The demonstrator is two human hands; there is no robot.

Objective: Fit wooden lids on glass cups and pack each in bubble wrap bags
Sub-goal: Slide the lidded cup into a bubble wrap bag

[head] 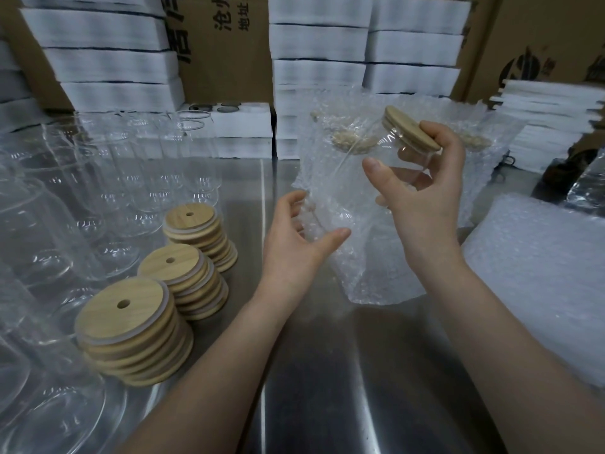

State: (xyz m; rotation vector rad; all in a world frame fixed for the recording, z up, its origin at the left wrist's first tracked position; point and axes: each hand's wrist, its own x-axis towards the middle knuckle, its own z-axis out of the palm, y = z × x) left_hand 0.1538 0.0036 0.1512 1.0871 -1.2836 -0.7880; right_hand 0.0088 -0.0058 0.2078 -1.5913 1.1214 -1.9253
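My right hand (422, 194) grips a clear glass cup (383, 178) near its top, where a round wooden lid (411, 127) sits fitted. The cup is tilted, its lower part inside a bubble wrap bag (370, 257). My left hand (301, 234) holds the bag's open edge from the left, thumb against its front. Three stacks of wooden lids with straw holes (137, 329) (186, 280) (203, 234) stand on the steel table at left. Several bare glass cups (98, 178) crowd the far left.
A pile of flat bubble wrap bags (550, 273) lies at right. Wrapped lidded cups (474, 142) stand behind my hands. White foam trays (111, 60) and cardboard boxes (226, 44) line the back. The steel table (327, 371) stretches in front of me.
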